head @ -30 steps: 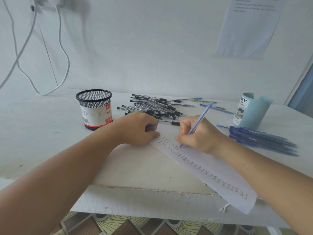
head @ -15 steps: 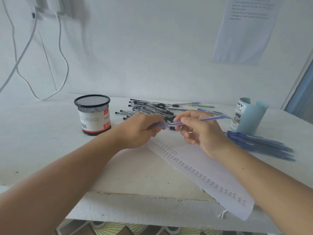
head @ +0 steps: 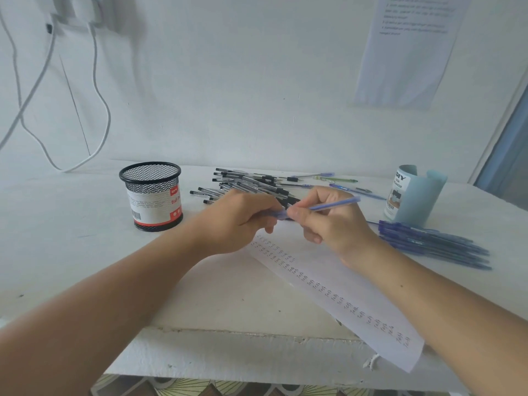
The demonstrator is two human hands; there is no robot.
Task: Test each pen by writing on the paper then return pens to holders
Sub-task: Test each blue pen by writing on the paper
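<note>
Both hands meet above the near end of the paper strip [head: 343,290], which lies diagonally on the white table [head: 71,224] and carries columns of small handwritten marks. The right hand [head: 328,221] pinches the barrel of a blue pen [head: 334,205] between thumb and curled fingers; the pen is held off the paper, roughly level, its far end pointing right. The left hand [head: 243,218] grips the pen's left end with curled fingers; whether that piece is a separate cap cannot be told because of blur. A black mesh holder [head: 153,192] stands upright to the left, well apart from the hands. A heap of black-capped pens [head: 251,184] lies just behind the hands. A light blue holder [head: 414,195] stands at the right, with a row of blue pens [head: 434,244] lying on the table in front of it.
</note>
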